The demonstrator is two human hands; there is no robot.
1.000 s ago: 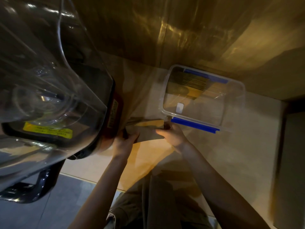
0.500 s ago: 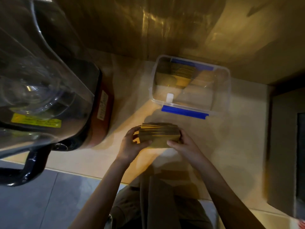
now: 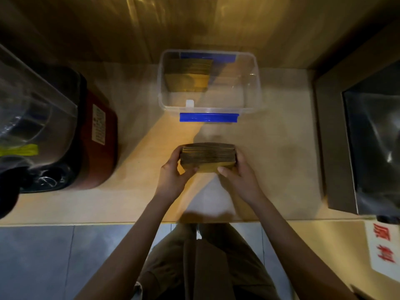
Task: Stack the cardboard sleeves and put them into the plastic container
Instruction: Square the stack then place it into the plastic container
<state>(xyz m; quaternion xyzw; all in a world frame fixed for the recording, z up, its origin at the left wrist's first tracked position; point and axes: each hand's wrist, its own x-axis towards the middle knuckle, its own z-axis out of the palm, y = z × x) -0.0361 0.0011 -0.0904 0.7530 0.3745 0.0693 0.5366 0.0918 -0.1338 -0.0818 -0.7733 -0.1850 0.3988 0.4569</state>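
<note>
Brown cardboard sleeves (image 3: 207,155), blue-clipped clear plastic container (image 3: 257,92)

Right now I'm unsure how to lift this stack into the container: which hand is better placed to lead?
Neither clearly. The left hand and right hand clamp opposite ends of the sleeve stack. The plastic container sits straight ahead, open, its right side free, so the right probably leads slightly.

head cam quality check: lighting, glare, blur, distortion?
Head view: dim warm yellow light, with a bright diagonal band across the counter; soft glare streaks on the back wall; strong wide-angle bending at the edges, the blender at left smeared and soft; the stack of sleeves, the left hand, the right hand and the container are fairly sharp.
</note>
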